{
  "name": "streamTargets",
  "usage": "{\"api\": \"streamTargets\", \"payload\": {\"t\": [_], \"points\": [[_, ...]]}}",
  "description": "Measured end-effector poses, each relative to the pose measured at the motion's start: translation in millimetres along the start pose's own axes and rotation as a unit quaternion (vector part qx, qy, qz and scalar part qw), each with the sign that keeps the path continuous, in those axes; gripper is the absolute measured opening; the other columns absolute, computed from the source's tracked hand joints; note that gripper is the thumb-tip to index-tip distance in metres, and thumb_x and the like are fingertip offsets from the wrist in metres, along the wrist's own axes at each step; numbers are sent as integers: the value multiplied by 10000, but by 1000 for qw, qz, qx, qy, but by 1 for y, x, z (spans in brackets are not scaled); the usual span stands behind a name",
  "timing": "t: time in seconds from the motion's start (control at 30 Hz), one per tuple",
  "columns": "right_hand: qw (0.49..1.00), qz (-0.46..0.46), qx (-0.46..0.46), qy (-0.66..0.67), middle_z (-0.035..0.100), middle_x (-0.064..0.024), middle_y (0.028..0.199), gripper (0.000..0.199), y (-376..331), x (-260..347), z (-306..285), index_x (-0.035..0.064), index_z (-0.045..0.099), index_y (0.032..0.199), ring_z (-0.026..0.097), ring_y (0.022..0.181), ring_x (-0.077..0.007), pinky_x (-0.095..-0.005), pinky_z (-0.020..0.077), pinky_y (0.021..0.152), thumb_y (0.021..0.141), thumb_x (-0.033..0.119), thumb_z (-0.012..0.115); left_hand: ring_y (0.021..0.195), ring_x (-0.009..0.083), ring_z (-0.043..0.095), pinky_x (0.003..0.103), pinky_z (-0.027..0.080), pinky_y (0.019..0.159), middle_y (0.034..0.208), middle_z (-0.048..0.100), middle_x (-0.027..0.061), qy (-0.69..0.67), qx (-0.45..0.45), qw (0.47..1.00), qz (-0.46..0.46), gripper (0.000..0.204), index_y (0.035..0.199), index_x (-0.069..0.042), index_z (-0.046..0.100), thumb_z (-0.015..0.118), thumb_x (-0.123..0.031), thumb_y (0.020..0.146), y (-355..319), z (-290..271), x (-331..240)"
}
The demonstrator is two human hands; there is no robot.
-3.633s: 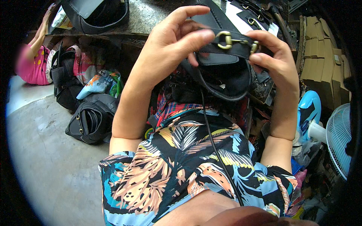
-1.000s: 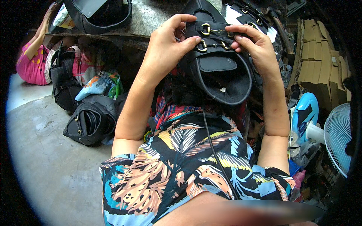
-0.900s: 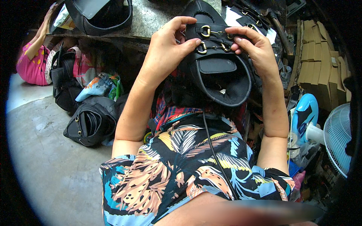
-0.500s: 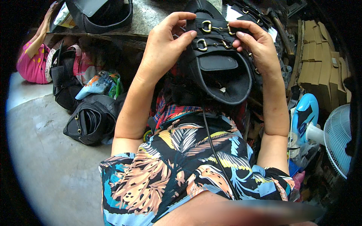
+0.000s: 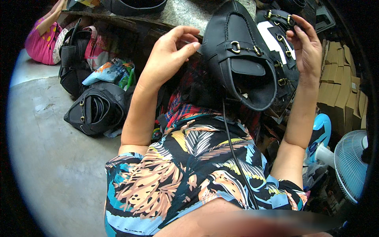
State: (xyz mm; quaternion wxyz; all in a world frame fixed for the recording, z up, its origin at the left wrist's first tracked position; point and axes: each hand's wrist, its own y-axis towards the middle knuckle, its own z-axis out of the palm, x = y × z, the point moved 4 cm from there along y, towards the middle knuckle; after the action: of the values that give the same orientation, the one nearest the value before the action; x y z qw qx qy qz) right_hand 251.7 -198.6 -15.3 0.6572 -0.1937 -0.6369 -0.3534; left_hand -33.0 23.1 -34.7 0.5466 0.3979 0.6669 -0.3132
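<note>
Both hands have been lifted off the black leather bag (image 5: 241, 59) since the earlier view. It now lies between them, resting in the lap against the patterned shirt (image 5: 189, 173), brass buckles facing up. The left hand (image 5: 169, 55) is held just beside the bag's left edge, fingers loosely curled, grasping nothing. The right hand (image 5: 306, 43) is raised at the right, fingertips pinched at a strap buckle of a second black bag (image 5: 282, 35) behind.

A black shoe upper (image 5: 241, 59) with brass-coloured buckles, a shirt (image 5: 189, 173) in a leaf print — teal, orange, yellow on black — a red plaid cloth (image 5: 179, 108), and a pale blue fan (image 5: 351, 166).
</note>
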Motion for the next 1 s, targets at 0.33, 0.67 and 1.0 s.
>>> {"api": "streamTargets", "payload": {"t": [0.33, 0.67, 1.0], "points": [[714, -131, -46, -686, 666, -75, 1084, 361, -17, 20, 35, 313, 619, 1262, 657, 982, -290, -406, 525, 815, 902, 308, 636, 876, 153, 635, 258, 526, 737, 993, 649, 96, -84, 57, 991, -88, 475, 1357, -6, 449, 618, -141, 933, 2, 16, 16], [835, -174, 221, -473, 638, -138, 1185, 402, -59, 47, 122, 87, 642, 1260, 589, 1103, -265, -352, 457, 948, 881, 217, 676, 862, 139, 656, 279, 562, 767, 1054, 657, 57, -514, 133, 832, -157, 361, 1233, -24, 534, 649, -71, 894, 10, 53, -3], [863, -200, 209, -414, 614, -130, 1143, 397, -61, 46, 113, 100, 638, 1257, 598, 1049, -264, -340, 466, 910, 883, 230, 673, 905, 171, 677, 327, 584, 797, 1038, 665, 85, -453, 67, 888, -44, 386, 1167, -36, 550, 708, 8, 818, 17, 69, -23]]}}
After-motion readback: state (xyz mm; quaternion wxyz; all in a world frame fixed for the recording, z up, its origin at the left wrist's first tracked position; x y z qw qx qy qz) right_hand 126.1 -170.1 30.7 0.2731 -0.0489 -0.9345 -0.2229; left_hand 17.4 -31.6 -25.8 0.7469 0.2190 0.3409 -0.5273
